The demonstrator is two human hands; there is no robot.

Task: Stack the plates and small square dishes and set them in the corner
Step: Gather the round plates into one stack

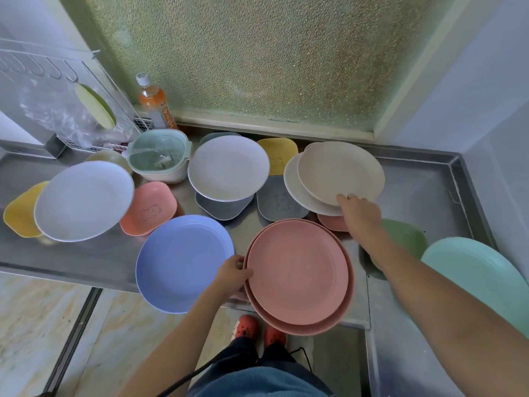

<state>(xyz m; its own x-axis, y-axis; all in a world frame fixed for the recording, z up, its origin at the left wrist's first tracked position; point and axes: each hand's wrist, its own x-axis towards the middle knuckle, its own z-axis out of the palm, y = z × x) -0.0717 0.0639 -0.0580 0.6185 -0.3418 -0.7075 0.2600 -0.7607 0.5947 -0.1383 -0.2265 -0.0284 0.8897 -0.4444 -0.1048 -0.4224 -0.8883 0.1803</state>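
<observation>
My left fingers [243, 270] pinch two stacked round pink plates [297, 273] overhanging the steel surface [415, 196]; right fingers [343, 199] grip the beige round plate [340, 170], which might slide off the white one beneath

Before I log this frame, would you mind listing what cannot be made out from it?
- Head view: green dish, largely hidden behind the right hand's forearm.
- Small pink dish, mostly covered by the beige plates and that hand.
- Mint plate, cut off by the right edge.
- Grey dish, shape hidden under the white plate.
</observation>
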